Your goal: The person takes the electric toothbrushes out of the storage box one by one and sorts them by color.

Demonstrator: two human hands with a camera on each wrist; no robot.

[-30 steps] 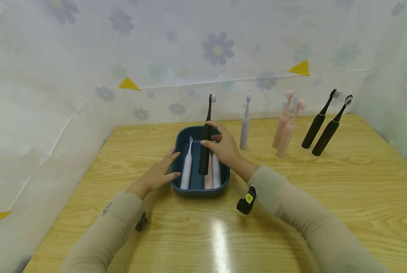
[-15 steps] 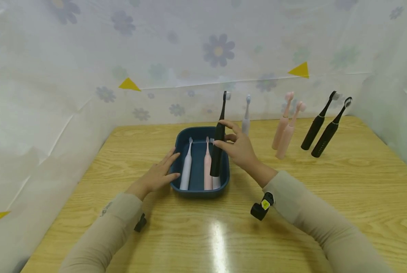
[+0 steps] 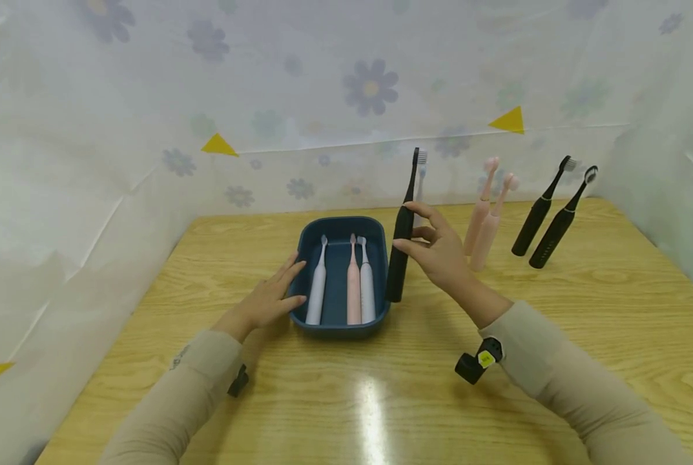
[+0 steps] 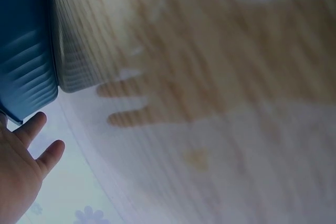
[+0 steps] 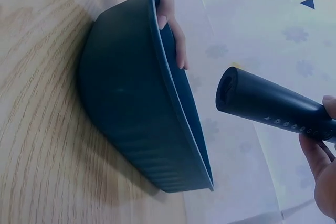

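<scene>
My right hand (image 3: pixel 439 248) pinches a black electric toothbrush (image 3: pixel 401 252) by its handle, bristle head up, just beyond the right rim of a dark blue bin (image 3: pixel 340 331). In the right wrist view the toothbrush's (image 5: pixel 273 103) bottom end points toward the bin, apart from it. My left hand (image 3: pixel 270 297) lies with fingers spread at the bin's left rim. Inside the bin lie a white toothbrush (image 3: pixel 317 284) on the left, a pink toothbrush (image 3: pixel 354 287) and another white toothbrush (image 3: pixel 367 290) side by side on the right.
Right of the bin, two pink toothbrushes (image 3: pixel 487 236) and two black toothbrushes (image 3: pixel 552 236) stand upright on the wooden table (image 3: pixel 299 400). A pale toothbrush (image 3: pixel 420 187) stands behind my right hand, partly hidden. A flower-patterned sheet (image 3: pixel 299 77) hangs behind and at the sides.
My right hand has carried the black toothbrush rightward, from over the bin to outside its right rim, uncovering the pink and white toothbrushes inside. My left hand has stayed in place.
</scene>
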